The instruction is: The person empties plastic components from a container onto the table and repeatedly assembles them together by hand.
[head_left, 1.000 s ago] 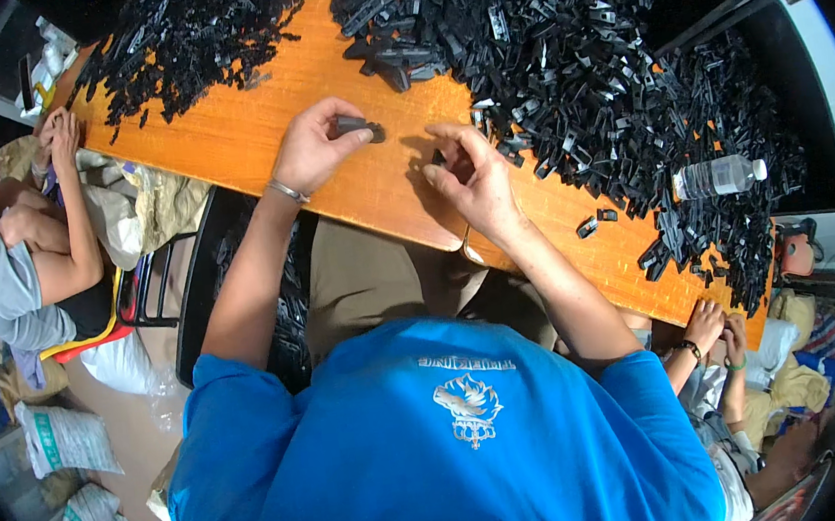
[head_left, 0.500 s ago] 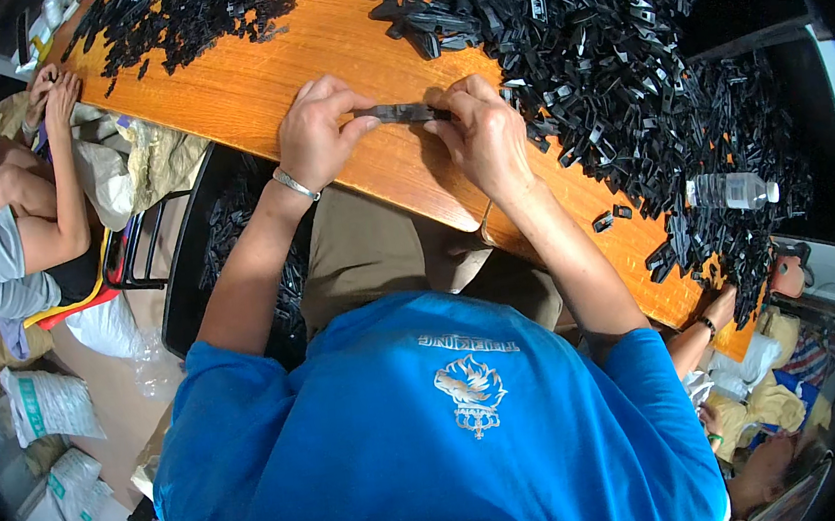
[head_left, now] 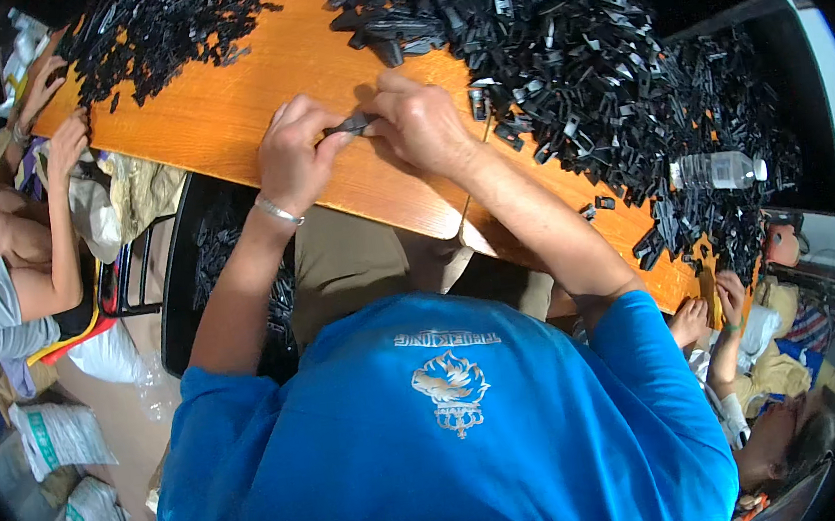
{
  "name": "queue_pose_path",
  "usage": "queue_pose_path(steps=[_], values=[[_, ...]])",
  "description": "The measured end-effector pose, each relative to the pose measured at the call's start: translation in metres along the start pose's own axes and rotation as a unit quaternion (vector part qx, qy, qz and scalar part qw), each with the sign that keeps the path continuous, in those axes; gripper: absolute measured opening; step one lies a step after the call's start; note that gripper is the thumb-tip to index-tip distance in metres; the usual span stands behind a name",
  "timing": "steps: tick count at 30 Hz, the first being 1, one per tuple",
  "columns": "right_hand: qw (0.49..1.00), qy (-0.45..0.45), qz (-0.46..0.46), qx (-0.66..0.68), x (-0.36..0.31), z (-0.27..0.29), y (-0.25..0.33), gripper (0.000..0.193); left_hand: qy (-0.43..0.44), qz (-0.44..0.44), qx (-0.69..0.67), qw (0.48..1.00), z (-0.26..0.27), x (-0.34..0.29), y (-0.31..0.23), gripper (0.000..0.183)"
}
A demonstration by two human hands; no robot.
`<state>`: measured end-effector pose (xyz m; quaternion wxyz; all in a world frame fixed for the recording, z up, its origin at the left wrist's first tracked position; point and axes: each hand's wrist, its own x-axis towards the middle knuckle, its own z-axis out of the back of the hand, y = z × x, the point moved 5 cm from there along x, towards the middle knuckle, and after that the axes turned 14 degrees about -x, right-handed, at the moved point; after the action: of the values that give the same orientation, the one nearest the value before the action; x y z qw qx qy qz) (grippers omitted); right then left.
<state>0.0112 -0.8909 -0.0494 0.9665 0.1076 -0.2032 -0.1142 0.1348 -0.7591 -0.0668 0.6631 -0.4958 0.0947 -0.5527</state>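
Between my two hands, just above the wooden table (head_left: 252, 106), is a slim black plastic part (head_left: 352, 124). My left hand (head_left: 295, 157) pinches its left end between thumb and fingers. At the other end, my right hand (head_left: 425, 127) closes on the part, its fingers covering much of it. A large heap of black plastic parts (head_left: 581, 74) lies to the right of my right hand. Farther off to the left spreads a second pile of thin black parts (head_left: 169, 33).
A clear bottle (head_left: 719, 171) lies on the right heap. Beside my left forearm stands a black bin (head_left: 180, 298) with black parts inside. One person's hand (head_left: 68, 143) rests at the table's left edge; another person's hands (head_left: 731, 296) are at the right end. White sacks (head_left: 57, 436) lie on the floor.
My hands have come closer together, the right one shifting left and turning over the part. Less of the part shows. The view has shifted slightly, and both co-workers' hands have moved.
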Motion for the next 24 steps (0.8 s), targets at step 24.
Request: queue_pose_path(steps=[24], values=[[0.969, 0.038, -0.098, -0.223, -0.061, 0.043, -0.036, 0.009, 0.023, -0.064, 0.117, 0.991, -0.051, 0.119, -0.005, 0.023]])
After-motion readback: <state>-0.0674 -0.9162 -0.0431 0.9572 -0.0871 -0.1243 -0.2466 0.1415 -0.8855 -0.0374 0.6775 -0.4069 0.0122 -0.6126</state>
